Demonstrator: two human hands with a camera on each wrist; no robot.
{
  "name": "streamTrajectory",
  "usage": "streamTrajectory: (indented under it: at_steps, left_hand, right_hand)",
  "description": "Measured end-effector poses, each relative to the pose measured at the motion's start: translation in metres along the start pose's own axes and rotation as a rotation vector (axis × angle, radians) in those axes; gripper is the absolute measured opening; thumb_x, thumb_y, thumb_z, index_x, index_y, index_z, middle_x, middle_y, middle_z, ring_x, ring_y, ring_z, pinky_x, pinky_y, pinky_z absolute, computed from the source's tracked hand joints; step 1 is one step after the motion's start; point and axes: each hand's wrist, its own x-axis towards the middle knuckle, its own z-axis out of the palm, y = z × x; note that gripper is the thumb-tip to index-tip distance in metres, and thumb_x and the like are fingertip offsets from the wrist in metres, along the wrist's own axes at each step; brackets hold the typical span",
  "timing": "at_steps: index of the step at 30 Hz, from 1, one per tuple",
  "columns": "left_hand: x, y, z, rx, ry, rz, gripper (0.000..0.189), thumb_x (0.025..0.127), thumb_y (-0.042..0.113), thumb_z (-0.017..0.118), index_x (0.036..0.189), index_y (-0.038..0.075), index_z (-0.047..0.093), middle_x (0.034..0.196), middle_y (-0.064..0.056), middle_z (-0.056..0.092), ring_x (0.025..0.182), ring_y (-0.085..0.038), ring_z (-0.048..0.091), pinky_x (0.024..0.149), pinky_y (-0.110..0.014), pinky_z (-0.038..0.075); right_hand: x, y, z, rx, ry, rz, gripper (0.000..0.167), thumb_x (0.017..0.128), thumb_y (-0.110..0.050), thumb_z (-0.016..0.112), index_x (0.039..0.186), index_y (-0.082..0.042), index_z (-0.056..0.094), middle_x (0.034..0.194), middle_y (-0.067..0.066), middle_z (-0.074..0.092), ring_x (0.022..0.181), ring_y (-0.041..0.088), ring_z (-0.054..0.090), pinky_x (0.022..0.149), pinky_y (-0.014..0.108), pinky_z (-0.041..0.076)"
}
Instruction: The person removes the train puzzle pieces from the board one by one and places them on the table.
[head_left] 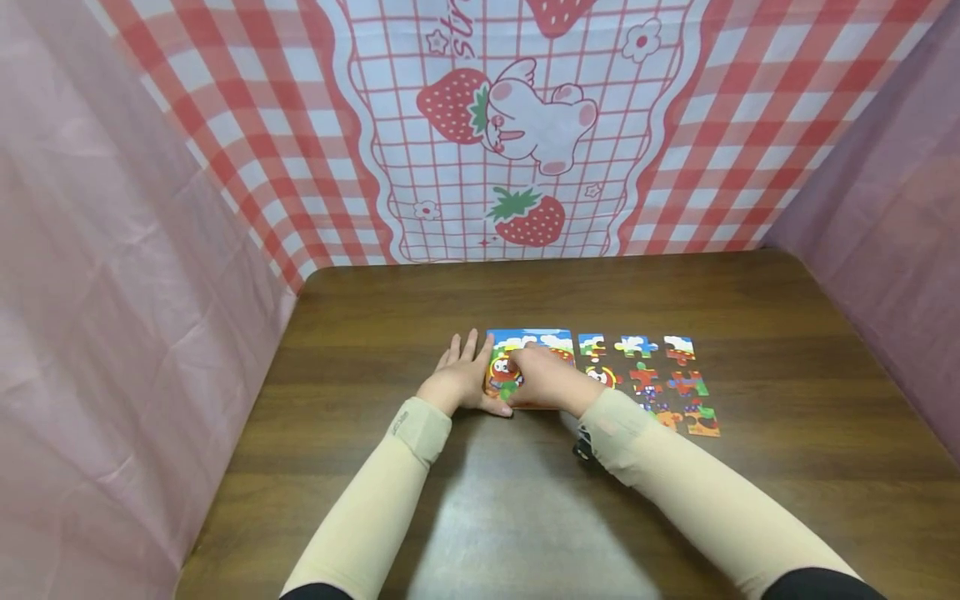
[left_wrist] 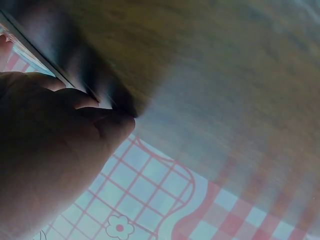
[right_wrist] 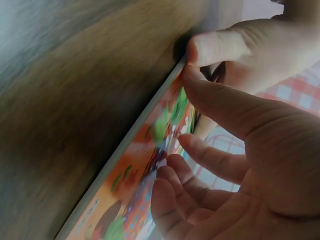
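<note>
A puzzle board (head_left: 551, 340) with a bright picture of blue sky and a smiling red fruit lies between my hands. My left hand (head_left: 465, 382) rests along its left edge, fingers spread away from me and thumb (right_wrist: 215, 48) at the near left corner. Over the board is my right hand (head_left: 553, 380), hiding much of the picture. In the right wrist view, its thumb reaches the board's corner beside the left thumb, and the other fingers (right_wrist: 172, 200) bend loosely over the printed surface. No loose piece shows between them.
Several loose puzzle pieces (head_left: 643, 379) are laid out in rows right of the board, some partly behind my right forearm. The brown wooden table (head_left: 360, 333) ends at a red-and-white checked cloth (head_left: 300, 167) behind. Pink curtains (head_left: 90, 292) hang at both sides.
</note>
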Motion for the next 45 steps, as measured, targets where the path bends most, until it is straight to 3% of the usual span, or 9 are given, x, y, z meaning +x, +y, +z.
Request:
streamTrajectory:
  at_steps: [11, 17, 22, 27, 29, 35, 39, 45]
  left_hand:
    - [-0.001, 0.002, -0.001, 0.015, -0.006, -0.030, 0.135, 0.070, 0.072, 0.080, 0.165, 0.018, 0.001, 0.169, -0.014, -0.003, 0.152, -0.041, -0.004, 0.119, -0.058, 0.007]
    - [-0.001, 0.002, -0.001, 0.009, -0.023, -0.054, 0.135, 0.070, 0.073, 0.079, 0.165, 0.020, -0.001, 0.169, -0.012, -0.005, 0.151, -0.041, -0.007, 0.118, -0.059, 0.006]
    - [0.006, -0.002, 0.003, -0.012, -0.030, -0.057, 0.138, 0.068, 0.075, 0.079, 0.165, 0.023, -0.004, 0.169, -0.010, -0.008, 0.151, -0.040, -0.011, 0.118, -0.060, 0.002]
    - [0.015, -0.007, 0.010, -0.019, -0.021, -0.049, 0.143, 0.063, 0.080, 0.078, 0.165, 0.025, -0.006, 0.169, -0.010, -0.011, 0.150, -0.040, -0.013, 0.117, -0.062, 0.001]
    - [0.014, -0.007, 0.009, -0.014, -0.020, -0.050, 0.142, 0.063, 0.079, 0.078, 0.165, 0.025, -0.005, 0.169, -0.010, -0.009, 0.151, -0.041, -0.012, 0.117, -0.062, 0.002]
    - [0.003, 0.000, 0.000, -0.003, -0.034, -0.053, 0.135, 0.071, 0.075, 0.078, 0.165, 0.023, -0.004, 0.169, -0.010, -0.007, 0.151, -0.040, -0.009, 0.118, -0.060, 0.003]
    - [-0.002, 0.002, -0.003, 0.003, -0.032, -0.054, 0.133, 0.073, 0.074, 0.077, 0.165, 0.021, -0.003, 0.169, -0.010, -0.007, 0.152, -0.040, -0.008, 0.118, -0.059, 0.005]
    - [-0.003, 0.002, -0.003, 0.007, -0.035, -0.057, 0.133, 0.072, 0.075, 0.076, 0.165, 0.022, -0.003, 0.169, -0.010, -0.008, 0.151, -0.040, -0.008, 0.118, -0.060, 0.005]
  right_hand:
    - [0.006, -0.002, -0.001, 0.096, -0.007, 0.057, 0.042, 0.069, -0.016, 0.094, 0.098, -0.001, 0.067, 0.095, 0.007, 0.061, 0.090, 0.024, 0.056, 0.083, 0.040, 0.050]
    - [0.007, -0.001, -0.001, 0.196, 0.006, 0.053, 0.032, 0.071, -0.009, 0.090, 0.092, -0.004, 0.067, 0.083, 0.002, 0.063, 0.078, 0.019, 0.058, 0.072, 0.035, 0.050]
    - [0.008, -0.002, -0.001, 0.214, 0.014, 0.052, 0.037, 0.074, -0.008, 0.086, 0.104, -0.002, 0.065, 0.081, 0.004, 0.062, 0.074, 0.020, 0.058, 0.068, 0.035, 0.049]
    - [0.013, -0.003, 0.000, 0.193, 0.016, 0.036, 0.044, 0.078, -0.015, 0.089, 0.113, -0.001, 0.066, 0.098, 0.005, 0.065, 0.086, 0.021, 0.057, 0.076, 0.037, 0.050]
    - [0.015, -0.005, 0.001, 0.192, 0.005, 0.022, 0.040, 0.078, -0.015, 0.089, 0.109, -0.002, 0.068, 0.099, 0.003, 0.066, 0.087, 0.020, 0.057, 0.076, 0.036, 0.050]
    - [0.016, -0.008, 0.000, 0.206, -0.022, 0.037, 0.022, 0.074, -0.008, 0.088, 0.085, -0.004, 0.069, 0.078, 0.002, 0.065, 0.071, 0.018, 0.055, 0.065, 0.031, 0.047]
    - [0.014, -0.008, -0.001, 0.228, -0.017, 0.066, 0.023, 0.075, -0.007, 0.088, 0.079, -0.005, 0.065, 0.074, 0.002, 0.062, 0.069, 0.018, 0.054, 0.063, 0.031, 0.047]
    - [0.015, -0.006, 0.001, 0.241, 0.016, 0.123, 0.036, 0.075, -0.011, 0.091, 0.098, 0.000, 0.065, 0.088, 0.006, 0.064, 0.081, 0.021, 0.059, 0.073, 0.035, 0.051]
